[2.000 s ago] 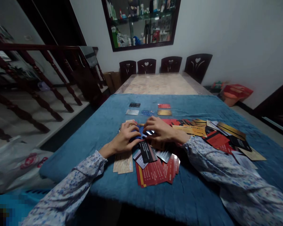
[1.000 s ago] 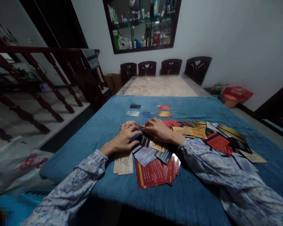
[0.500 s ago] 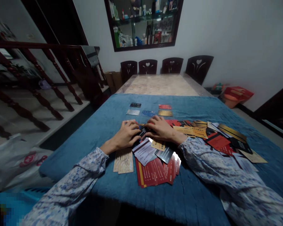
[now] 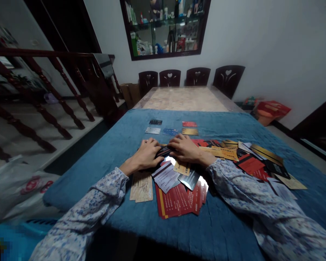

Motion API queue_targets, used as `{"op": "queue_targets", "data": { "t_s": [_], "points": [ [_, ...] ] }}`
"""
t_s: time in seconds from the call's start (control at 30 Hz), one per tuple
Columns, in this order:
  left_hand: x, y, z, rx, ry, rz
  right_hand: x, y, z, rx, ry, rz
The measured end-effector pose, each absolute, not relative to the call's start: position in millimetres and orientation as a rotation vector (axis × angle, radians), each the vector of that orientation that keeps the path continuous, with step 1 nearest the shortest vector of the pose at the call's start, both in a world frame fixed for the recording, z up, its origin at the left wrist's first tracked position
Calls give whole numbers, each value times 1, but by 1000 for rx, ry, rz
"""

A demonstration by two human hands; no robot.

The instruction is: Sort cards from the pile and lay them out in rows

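A black card (image 4: 163,150) with pale print lies between my two hands. My left hand (image 4: 146,154) rests over cards at its left end, fingers spread and thumb apart; part of what lies beneath is hidden. My right hand (image 4: 186,149) curls its fingertips over the card's right end. Close below are a lilac card (image 4: 167,177) with a dark stripe, a small yellow card (image 4: 182,168) and a dark grey card (image 4: 189,179). These overlap a fan of red cards (image 4: 176,201). Left of them, beige cards (image 4: 142,186) lie partly under my left wrist.
Several cards lie apart beyond my hands, including a gold card (image 4: 189,132) and a blue card (image 4: 170,132). A loose spread of red, yellow and black cards (image 4: 251,163) covers the right side. The blue cloth (image 4: 97,152) lies over the near part of the table (image 4: 182,98).
The black card has turned from a slant to nearly level across between my hands. My left thumb has moved away from the left fingers. My right hand has hardly moved.
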State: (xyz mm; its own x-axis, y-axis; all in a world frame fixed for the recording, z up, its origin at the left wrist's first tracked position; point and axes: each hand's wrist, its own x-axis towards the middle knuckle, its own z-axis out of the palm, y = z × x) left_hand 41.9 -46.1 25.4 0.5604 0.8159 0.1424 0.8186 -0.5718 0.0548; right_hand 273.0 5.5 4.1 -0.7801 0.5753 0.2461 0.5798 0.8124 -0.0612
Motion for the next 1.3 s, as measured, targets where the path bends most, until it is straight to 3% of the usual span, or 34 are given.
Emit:
{"op": "queue_targets", "data": {
  "t_s": [0.67,1.3],
  "points": [
    [26,-39,8,-2735,-1480,-865,272,16,-6,-902,-2417,162],
    [21,-31,-5,-2656,-1510,-831,260,12,-10,-1070,-2393,12]
  ]
}}
